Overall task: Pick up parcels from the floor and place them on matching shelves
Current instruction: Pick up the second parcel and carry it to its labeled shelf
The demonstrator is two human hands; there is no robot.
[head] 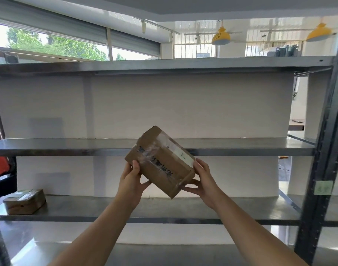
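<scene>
I hold a brown cardboard parcel (pixel 160 162) tilted in the air in front of a metal shelf rack (pixel 68 148). It has clear tape, black handwriting and a white label on it. My left hand (pixel 132 178) grips its lower left corner, thumb on the front face. My right hand (pixel 202 178) grips its lower right end, fingers underneath. The parcel hangs level with the gap between the middle shelf and the lower shelf (pixel 202 210).
Another taped brown parcel (pixel 25 201) lies at the left end of the lower shelf. A dark upright post (pixel 325 150) with a green sticky note (pixel 323 187) stands on the right. White panels back the shelves. Something red and black (pixel 1 169) sits at the far left.
</scene>
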